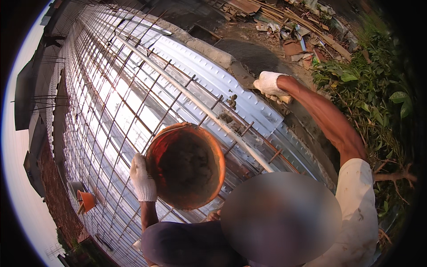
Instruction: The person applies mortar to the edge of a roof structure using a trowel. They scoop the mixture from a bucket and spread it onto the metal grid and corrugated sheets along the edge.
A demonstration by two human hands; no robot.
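Note:
My left hand (142, 178), in a white knit glove, grips the left side of an orange bucket (216, 164) with dark grey mortar (182, 167) inside. My right hand (270, 83), similarly gloved, is closed on the wooden handle (285, 99) of what looks like a trowel, at a concrete edge (209, 48) beside ribbed metal decking (195, 62). A rusty rebar grid (155, 81) and a pale pipe (247, 147) lie over the decking. Grey lumps (231, 102) sit near the edge.
A smaller orange bucket (86, 200) stands on the grid at lower left. Beyond the concrete edge are scattered planks and debris (302, 35). Leafy plants and branches (356, 75) line the right. Dark roofs (29, 102) lie at far left. A blurred oval covers the lower middle.

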